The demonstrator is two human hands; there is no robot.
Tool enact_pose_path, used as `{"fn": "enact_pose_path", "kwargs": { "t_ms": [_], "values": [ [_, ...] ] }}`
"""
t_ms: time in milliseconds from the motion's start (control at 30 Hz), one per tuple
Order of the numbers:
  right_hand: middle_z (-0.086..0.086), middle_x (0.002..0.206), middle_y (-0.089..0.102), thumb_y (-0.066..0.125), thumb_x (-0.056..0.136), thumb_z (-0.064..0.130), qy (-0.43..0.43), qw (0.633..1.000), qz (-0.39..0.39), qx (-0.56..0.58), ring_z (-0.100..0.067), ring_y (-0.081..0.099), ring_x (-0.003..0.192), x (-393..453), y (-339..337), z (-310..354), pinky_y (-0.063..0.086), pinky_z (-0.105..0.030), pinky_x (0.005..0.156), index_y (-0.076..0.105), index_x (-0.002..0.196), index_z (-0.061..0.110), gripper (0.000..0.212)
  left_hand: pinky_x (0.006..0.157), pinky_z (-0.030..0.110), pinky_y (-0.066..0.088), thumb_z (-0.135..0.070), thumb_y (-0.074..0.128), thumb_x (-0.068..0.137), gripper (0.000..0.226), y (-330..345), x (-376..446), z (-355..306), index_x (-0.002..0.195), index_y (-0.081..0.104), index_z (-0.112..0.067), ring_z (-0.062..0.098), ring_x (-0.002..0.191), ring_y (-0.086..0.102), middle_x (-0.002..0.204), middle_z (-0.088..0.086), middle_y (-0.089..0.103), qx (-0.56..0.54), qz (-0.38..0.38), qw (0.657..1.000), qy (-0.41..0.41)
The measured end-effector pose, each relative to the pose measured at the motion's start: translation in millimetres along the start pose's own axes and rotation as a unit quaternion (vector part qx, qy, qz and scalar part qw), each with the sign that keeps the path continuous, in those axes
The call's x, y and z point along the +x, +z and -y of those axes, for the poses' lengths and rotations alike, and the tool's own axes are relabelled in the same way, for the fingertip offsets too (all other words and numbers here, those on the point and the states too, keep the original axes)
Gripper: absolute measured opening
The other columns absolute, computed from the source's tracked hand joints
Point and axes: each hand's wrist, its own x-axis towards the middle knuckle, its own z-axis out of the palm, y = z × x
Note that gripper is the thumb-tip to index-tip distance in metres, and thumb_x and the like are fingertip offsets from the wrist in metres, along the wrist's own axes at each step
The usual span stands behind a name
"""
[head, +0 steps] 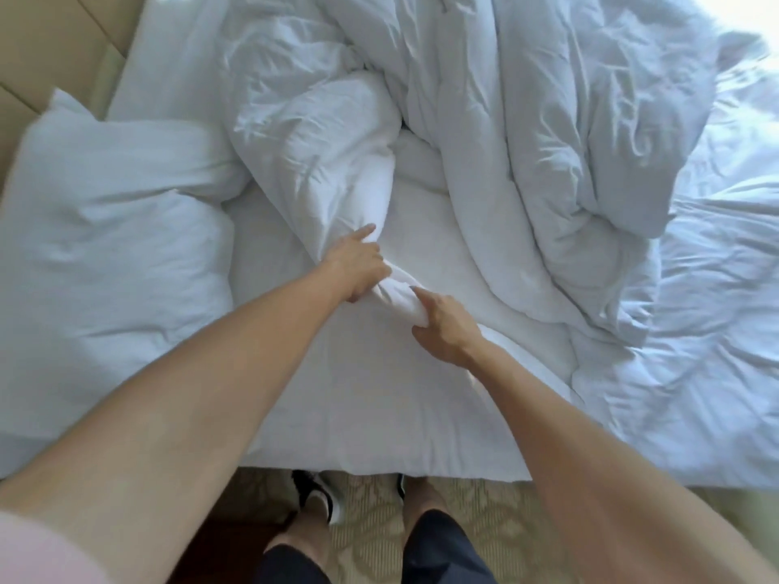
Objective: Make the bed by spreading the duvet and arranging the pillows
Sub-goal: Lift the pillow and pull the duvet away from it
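Observation:
A white duvet (pixel 527 132) lies crumpled in a heap across the middle and right of the bed. One bunched corner of it reaches down toward me. My left hand (pixel 358 265) grips that corner from the left, its index finger stretched out along the fabric. My right hand (pixel 442 326) grips the twisted end of the same corner from below and to the right. A white pillow (pixel 109 221) lies at the left, against the headboard. The white bottom sheet (pixel 379 394) shows bare between the pillow and the duvet.
A beige padded headboard (pixel 55 48) runs along the upper left. The bed's near edge is just in front of my legs, which stand on patterned carpet (pixel 371 524). Bright light comes from the upper right.

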Motion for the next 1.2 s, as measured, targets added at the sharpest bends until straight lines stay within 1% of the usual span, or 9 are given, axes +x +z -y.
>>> {"fn": "enact_pose_path", "kwargs": {
  "t_ms": [133, 300, 433, 467, 500, 600, 800, 1000, 1200],
  "values": [
    [-0.002, 0.110, 0.064, 0.066, 0.066, 0.029, 0.012, 0.988, 0.086, 0.127, -0.025, 0.062, 0.098, -8, -35, 20, 0.052, -0.039, 0.085, 0.052, 0.128, 0.028, 0.064, 0.091, 0.030, 0.040, -0.020, 0.060, 0.085, 0.016, -24, -36, 23, 0.099, 0.068, -0.017, 0.026, 0.100, 0.062, 0.106, 0.006, 0.071, -0.038, -0.054, 0.997, -0.036],
    [-0.001, 0.093, 0.062, 0.058, 0.084, 0.066, 0.120, 0.935, 0.108, 0.315, -0.015, 0.056, 0.077, -9, -64, 58, 0.042, -0.029, 0.070, 0.069, 0.106, 0.020, 0.052, 0.088, 0.030, 0.044, -0.019, 0.056, 0.085, 0.016, -21, -113, 15, 0.097, 0.067, -0.015, 0.031, 0.100, 0.061, 0.103, 0.009, 0.071, -0.116, -0.089, 0.987, -0.071],
    [-0.017, 0.118, 0.067, 0.059, 0.086, 0.063, 0.166, 0.867, -0.015, 0.471, -0.029, 0.068, 0.094, 11, -54, 118, 0.052, -0.032, 0.078, 0.059, 0.127, 0.006, 0.070, 0.073, 0.026, 0.034, -0.008, 0.058, 0.077, 0.013, -20, -169, -12, 0.083, 0.067, -0.015, 0.026, 0.081, 0.065, 0.090, 0.009, 0.072, -0.126, -0.117, 0.985, -0.025],
    [-0.020, 0.136, 0.045, 0.066, 0.081, 0.062, 0.190, 0.847, -0.016, 0.496, -0.033, 0.068, 0.097, 15, -46, 137, 0.054, -0.034, 0.084, 0.056, 0.129, 0.002, 0.078, 0.067, 0.024, 0.035, -0.005, 0.063, 0.065, 0.011, -21, -181, -20, 0.070, 0.064, -0.016, 0.024, 0.066, 0.063, 0.076, 0.007, 0.071, -0.112, -0.147, 0.983, -0.013],
    [0.003, 0.098, 0.052, 0.074, 0.075, 0.060, 0.214, 0.830, -0.009, 0.515, -0.031, 0.068, 0.094, 19, -39, 154, 0.055, -0.037, 0.088, 0.056, 0.127, 0.000, 0.082, 0.061, 0.021, 0.037, -0.002, 0.066, 0.052, 0.016, -21, -190, -26, 0.057, 0.058, -0.016, 0.023, 0.052, 0.057, 0.061, 0.006, 0.068, -0.118, -0.172, 0.978, -0.006],
    [-0.010, 0.110, 0.068, 0.083, 0.073, 0.032, 0.230, 0.795, -0.054, 0.559, -0.027, 0.068, 0.097, 22, -16, 192, 0.058, -0.042, 0.087, 0.055, 0.118, 0.005, 0.059, 0.049, 0.019, 0.043, 0.002, 0.054, 0.031, 0.022, -7, -211, -37, 0.043, 0.053, -0.016, 0.024, 0.038, 0.050, 0.040, 0.002, 0.053, -0.130, -0.273, 0.953, 0.013],
    [-0.010, 0.107, 0.068, 0.061, 0.082, -0.001, 0.127, 0.808, -0.101, 0.566, -0.029, 0.066, 0.094, 12, -11, 226, 0.058, -0.042, 0.083, 0.060, 0.117, 0.019, 0.041, 0.094, 0.035, 0.037, -0.020, 0.055, 0.091, 0.021, 15, -245, -23, 0.109, 0.058, -0.010, 0.027, 0.104, 0.059, 0.108, 0.007, 0.067, -0.163, -0.198, 0.964, 0.065],
    [-0.009, 0.069, 0.054, 0.050, 0.079, -0.011, 0.050, 0.844, -0.005, 0.533, -0.018, 0.051, 0.058, -22, -11, 244, 0.041, -0.028, 0.051, 0.067, 0.088, 0.014, 0.032, 0.067, 0.033, 0.046, -0.036, 0.054, 0.079, 0.023, 25, -256, 12, 0.081, 0.060, -0.015, 0.025, 0.079, 0.062, 0.082, 0.002, 0.064, -0.280, -0.409, 0.869, 0.009],
    [-0.016, 0.089, 0.070, 0.054, 0.081, -0.013, 0.018, 0.789, 0.019, 0.614, -0.025, 0.070, 0.079, -33, -34, 257, 0.059, -0.035, 0.070, 0.071, 0.106, 0.005, 0.035, 0.065, 0.031, 0.042, -0.050, 0.061, 0.070, 0.043, 1, -247, 44, 0.089, 0.045, -0.015, 0.026, 0.078, 0.058, 0.085, 0.002, 0.061, -0.618, -0.322, 0.676, -0.238]
  ]
}}
